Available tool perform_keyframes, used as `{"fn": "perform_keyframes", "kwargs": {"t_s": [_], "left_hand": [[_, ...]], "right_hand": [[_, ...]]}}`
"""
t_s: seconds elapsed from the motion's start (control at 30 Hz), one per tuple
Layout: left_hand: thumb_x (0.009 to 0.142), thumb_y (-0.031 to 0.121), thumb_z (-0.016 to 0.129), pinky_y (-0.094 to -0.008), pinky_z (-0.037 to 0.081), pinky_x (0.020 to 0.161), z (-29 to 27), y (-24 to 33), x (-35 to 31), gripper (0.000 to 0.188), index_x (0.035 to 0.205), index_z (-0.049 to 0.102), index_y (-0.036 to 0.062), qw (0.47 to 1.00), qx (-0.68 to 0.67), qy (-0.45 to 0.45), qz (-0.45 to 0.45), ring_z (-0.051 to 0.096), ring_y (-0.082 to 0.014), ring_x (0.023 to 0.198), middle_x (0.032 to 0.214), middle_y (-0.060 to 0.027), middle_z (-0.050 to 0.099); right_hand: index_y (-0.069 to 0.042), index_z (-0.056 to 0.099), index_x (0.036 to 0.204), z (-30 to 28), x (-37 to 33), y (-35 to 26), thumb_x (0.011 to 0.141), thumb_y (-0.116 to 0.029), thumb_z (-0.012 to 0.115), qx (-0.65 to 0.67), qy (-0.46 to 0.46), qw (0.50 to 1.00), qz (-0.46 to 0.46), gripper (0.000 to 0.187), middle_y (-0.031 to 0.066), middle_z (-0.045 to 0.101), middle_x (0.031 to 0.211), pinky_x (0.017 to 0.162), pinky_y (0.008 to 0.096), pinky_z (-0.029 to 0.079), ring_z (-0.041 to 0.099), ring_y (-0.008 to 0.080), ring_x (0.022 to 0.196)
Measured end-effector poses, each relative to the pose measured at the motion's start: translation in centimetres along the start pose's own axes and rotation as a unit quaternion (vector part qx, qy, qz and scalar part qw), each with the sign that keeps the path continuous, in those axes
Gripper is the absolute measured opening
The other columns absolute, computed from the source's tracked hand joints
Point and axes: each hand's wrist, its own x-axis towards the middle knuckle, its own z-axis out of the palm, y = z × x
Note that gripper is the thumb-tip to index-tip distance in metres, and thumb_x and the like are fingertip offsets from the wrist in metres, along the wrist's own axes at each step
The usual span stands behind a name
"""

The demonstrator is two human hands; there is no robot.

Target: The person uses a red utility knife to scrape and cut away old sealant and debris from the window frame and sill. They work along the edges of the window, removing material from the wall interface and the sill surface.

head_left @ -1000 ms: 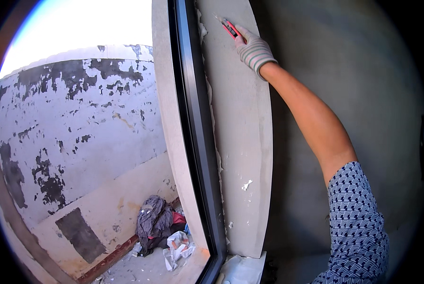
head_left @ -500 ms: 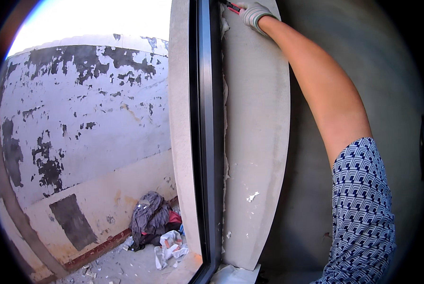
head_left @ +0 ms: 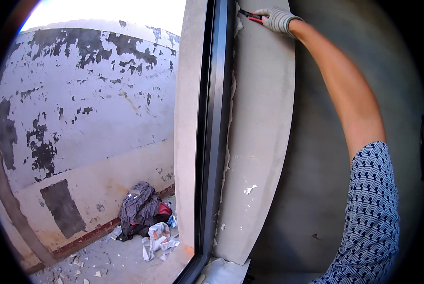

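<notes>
Far below and left of the grip, a heap of rags (head_left: 141, 208) and crumpled paper (head_left: 159, 239) lies outside by the peeling wall (head_left: 79, 109). Just left of the grip runs the dark window frame (head_left: 216, 123), with ragged foam (head_left: 229, 118) along its seam. The gloved right hand (head_left: 278, 20) is closed around a red utility knife (head_left: 251, 16), blade tip at that seam. Cutting well probably means keeping the blade flat against the plastered reveal (head_left: 259, 142) below. The left hand is out of view.

Beyond the dark window frame (head_left: 211, 142), a white wall with peeling dark patches (head_left: 84, 104) rises above a heap of grey and red cloth (head_left: 141, 208) and crumpled paper (head_left: 159, 239) on the ground.
</notes>
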Motion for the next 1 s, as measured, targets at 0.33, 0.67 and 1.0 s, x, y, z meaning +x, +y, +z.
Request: {"fn": "perform_keyframes", "kwargs": {"t_s": [0.33, 0.67, 1.0], "left_hand": [[0.103, 0.042, 0.049, -0.0538, 0.053, 0.082, 0.7, -2.0, 0.4, 0.042, 0.095, 0.074, 0.0084, 0.999, 0.030, -0.011, 0.019, 0.067, -0.0439, 0.089, 0.094, -0.0223, 0.072], [0.101, 0.033, 0.055, -0.0500, 0.053, 0.086, 2.8, -5.1, 1.2, 0.033, 0.100, 0.074, 0.0072, 0.998, 0.047, 0.014, 0.048, 0.068, -0.0403, 0.096, 0.100, -0.0204, 0.072], [0.103, 0.033, 0.054, -0.0503, 0.053, 0.084, 2.1, -5.6, 1.0, 0.032, 0.102, 0.072, 0.0076, 0.999, 0.029, -0.005, 0.032, 0.066, -0.0410, 0.096, 0.099, -0.0214, 0.070]], "right_hand": [[-0.022, 0.060, 0.143, 0.1, -15.5, -7.8, 0.101, -0.022, 0.054, -0.021, -0.060, 0.998, -0.012, 0.043, 0.0247, 0.070, 0.092, 0.075, 0.0475, 0.052, 0.066, 0.0397, 0.076], [-0.032, 0.047, 0.152, 6.8, -31.6, -16.0, 0.104, -0.029, 0.049, 0.027, -0.127, 0.989, 0.074, 0.048, 0.0249, 0.068, 0.087, 0.069, 0.0529, 0.051, 0.064, 0.0443, 0.072], [-0.021, 0.025, 0.162, 11.4, -48.3, -23.1, 0.100, -0.018, 0.051, 0.028, -0.266, 0.963, 0.043, 0.068, 0.0218, 0.070, 0.080, 0.063, 0.0529, 0.056, 0.070, 0.0392, 0.068]]}}
